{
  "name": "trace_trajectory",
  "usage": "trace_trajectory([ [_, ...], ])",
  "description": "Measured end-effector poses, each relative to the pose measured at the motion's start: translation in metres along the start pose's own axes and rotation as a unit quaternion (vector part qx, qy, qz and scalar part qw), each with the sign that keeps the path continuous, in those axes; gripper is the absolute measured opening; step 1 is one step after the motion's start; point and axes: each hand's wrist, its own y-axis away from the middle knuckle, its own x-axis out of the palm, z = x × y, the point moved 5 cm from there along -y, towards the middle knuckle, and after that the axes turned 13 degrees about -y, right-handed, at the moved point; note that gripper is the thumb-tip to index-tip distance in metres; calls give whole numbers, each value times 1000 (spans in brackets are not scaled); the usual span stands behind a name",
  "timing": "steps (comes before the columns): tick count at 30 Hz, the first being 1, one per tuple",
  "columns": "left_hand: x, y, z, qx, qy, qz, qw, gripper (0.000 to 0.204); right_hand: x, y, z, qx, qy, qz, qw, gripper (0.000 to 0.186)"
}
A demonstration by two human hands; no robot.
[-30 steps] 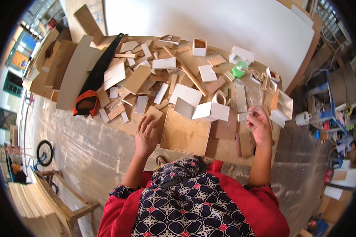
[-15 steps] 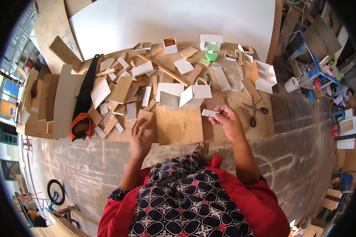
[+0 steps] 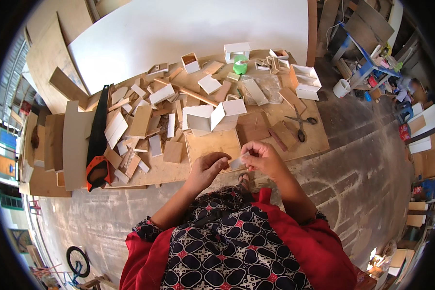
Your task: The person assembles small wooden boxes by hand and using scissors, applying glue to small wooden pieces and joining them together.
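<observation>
Close to the table's front edge, a small pale piece of board (image 3: 236,163) is between my two hands. My right hand (image 3: 263,159) pinches its right end between thumb and fingers. My left hand (image 3: 207,170) is closed, its fingertips meeting at the other end of the piece; its grip is partly hidden. Just beyond my hands lies a square wooden board (image 3: 211,145). A white box-like assembly with upright panels (image 3: 212,117) rests at that board's far edge.
Several wood offcuts (image 3: 140,121) are heaped on the left, beside an orange-handled saw (image 3: 98,169). Scissors (image 3: 302,128) lie at the right. Farther back are a green container (image 3: 240,65), small white boxes and a compartment box (image 3: 305,82). A white bucket (image 3: 341,88) stands beyond the table.
My left hand has left the wood offcuts and come right to the small piece. My right hand has brought the piece nearer and leftward. The whole view has shifted and turned slightly.
</observation>
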Motion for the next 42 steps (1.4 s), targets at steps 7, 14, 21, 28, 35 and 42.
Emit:
trace_trajectory([
  [7,26,-4,5,-37,22,75,996,20,6,15,-6,-107,128,-45,985,34],
  [14,36,-4,20,-79,97,37,991,19,4,26,-16,-98,71,-58,991,51],
  [21,36,-2,19,-55,37,32,997,21,6,25,-15,-140,167,-74,973,48],
  [28,36,1,24,-28,-1,13,1000,25,17,20,-8,-159,251,-36,954,47],
  [35,35,3,21,8,-14,-65,998,19,15,13,-11,-178,336,-58,923,11],
  [42,40,-2,23,-28,-32,-59,997,18,24,17,5,-279,492,-79,821,13],
])
